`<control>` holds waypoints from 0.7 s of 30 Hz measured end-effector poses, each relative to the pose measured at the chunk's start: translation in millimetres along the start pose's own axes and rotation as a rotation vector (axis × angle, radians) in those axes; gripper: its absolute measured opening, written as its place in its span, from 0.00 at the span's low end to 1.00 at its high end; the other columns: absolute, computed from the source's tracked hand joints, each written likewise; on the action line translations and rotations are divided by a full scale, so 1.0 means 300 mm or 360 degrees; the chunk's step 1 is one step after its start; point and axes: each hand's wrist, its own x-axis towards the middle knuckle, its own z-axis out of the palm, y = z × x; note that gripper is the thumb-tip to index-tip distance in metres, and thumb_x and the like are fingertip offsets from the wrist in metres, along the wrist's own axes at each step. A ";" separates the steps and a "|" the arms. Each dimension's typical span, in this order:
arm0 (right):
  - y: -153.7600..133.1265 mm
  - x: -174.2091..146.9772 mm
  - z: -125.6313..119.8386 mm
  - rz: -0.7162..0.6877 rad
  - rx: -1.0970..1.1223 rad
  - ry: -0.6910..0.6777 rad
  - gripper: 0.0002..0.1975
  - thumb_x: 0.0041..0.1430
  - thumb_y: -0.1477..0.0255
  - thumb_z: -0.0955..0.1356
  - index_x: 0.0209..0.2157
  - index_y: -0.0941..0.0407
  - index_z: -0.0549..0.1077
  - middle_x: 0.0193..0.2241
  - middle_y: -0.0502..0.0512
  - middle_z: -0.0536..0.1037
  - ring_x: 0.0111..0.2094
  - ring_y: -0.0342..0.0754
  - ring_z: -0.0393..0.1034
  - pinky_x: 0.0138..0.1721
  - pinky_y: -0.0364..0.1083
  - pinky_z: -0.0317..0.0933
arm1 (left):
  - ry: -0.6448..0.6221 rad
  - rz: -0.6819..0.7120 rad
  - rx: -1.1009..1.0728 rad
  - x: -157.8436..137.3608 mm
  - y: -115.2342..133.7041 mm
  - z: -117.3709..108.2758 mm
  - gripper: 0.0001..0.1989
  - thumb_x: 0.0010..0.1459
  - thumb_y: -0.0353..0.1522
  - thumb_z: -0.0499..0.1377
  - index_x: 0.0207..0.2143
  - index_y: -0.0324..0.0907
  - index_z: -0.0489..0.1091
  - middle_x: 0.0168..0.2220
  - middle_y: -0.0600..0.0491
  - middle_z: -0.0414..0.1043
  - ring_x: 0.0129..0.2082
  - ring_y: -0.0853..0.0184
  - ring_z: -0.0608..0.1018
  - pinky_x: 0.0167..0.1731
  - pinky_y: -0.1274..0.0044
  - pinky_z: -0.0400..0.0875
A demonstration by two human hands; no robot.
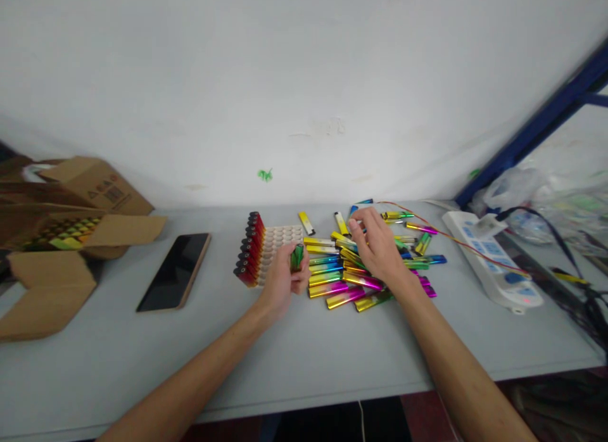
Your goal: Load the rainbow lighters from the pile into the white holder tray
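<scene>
My left hand (281, 274) is closed around a green lighter (297, 257), its dark end pointing up. Just behind that hand is a pale tray with round holes (280, 239). Along the tray's left side stands a row of red-to-orange lighters (251, 246) with black tops. My right hand (375, 242) is over a loose pile of shiny lighters (327, 277) in yellow, blue, green and magenta. Its fingers are bent together, and what they hold, if anything, is hidden. A yellow and white lighter (306, 223) lies behind the pile.
A black-screened phone (175, 272) lies left of the tray. Farther left, an open cardboard box (109, 192) contains several lighters. On the right are a white power strip (494, 261) with a plug and cables, plus clear plastic bags (517, 195). A white wall backs the grey table (266, 366).
</scene>
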 end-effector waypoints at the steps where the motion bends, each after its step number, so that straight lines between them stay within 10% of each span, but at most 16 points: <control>1: 0.001 0.000 0.000 0.0005 -0.0001 -0.0004 0.12 0.77 0.62 0.57 0.42 0.52 0.66 0.41 0.57 0.72 0.40 0.51 0.68 0.45 0.52 0.63 | -0.0018 -0.0021 -0.0012 -0.001 0.002 0.003 0.25 0.61 0.54 0.55 0.25 0.44 0.59 0.16 0.64 0.44 0.14 0.77 0.48 0.15 0.85 0.45; 7: 0.017 0.000 0.003 0.0009 -0.0025 0.0013 0.13 0.77 0.60 0.56 0.42 0.51 0.66 0.40 0.58 0.72 0.41 0.52 0.69 0.45 0.52 0.63 | -0.0109 0.0237 0.0207 -0.007 0.097 0.007 0.21 0.62 0.52 0.61 0.42 0.46 0.63 0.25 0.60 0.67 0.15 0.74 0.61 0.12 0.83 0.58; 15: 0.032 0.004 0.003 -0.0005 -0.0101 0.0023 0.21 0.77 0.57 0.56 0.34 0.52 0.68 0.35 0.57 0.73 0.35 0.49 0.68 0.38 0.48 0.59 | 0.0379 0.0866 0.1388 0.050 0.371 -0.155 0.22 0.61 0.48 0.63 0.46 0.40 0.77 0.44 0.47 0.81 0.41 0.61 0.80 0.41 0.73 0.78; 21: 0.036 0.004 0.009 0.0051 -0.0183 -0.0010 0.31 0.75 0.51 0.58 0.19 0.52 0.57 0.17 0.48 0.60 0.20 0.43 0.54 0.28 0.48 0.46 | 0.0257 0.0741 0.1980 0.148 0.381 -0.311 0.20 0.55 0.46 0.64 0.43 0.41 0.79 0.43 0.47 0.84 0.40 0.59 0.83 0.49 0.67 0.77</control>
